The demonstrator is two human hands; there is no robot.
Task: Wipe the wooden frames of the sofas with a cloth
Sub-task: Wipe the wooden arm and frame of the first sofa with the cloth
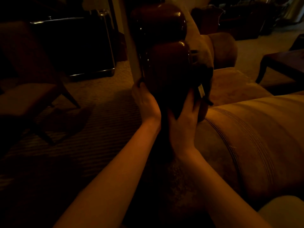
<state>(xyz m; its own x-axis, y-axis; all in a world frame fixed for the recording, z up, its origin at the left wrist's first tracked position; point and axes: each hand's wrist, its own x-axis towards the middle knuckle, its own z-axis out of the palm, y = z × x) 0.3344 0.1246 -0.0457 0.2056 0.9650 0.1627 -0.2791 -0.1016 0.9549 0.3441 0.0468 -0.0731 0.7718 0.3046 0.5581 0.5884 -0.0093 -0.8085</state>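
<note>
Two glossy dark wooden sofa arm fronts stand one behind the other; the near wooden frame (167,63) is at centre and the far one (158,18) above it. A dark cloth (203,74) with a small white tag hangs over the near frame's right side. My right hand (182,124) lies on the frame's lower front with fingers stretched upward, pressing the cloth to the wood. My left hand (145,101) rests flat against the frame's left side. The dim light hides the cloth's edges.
A tan sofa cushion (256,137) fills the right. A pale post (130,46) rises just left of the frames. A chair (29,96) stands at left on patterned carpet (102,116), a dark cabinet (72,46) behind it, and a low dark table (283,61) at far right.
</note>
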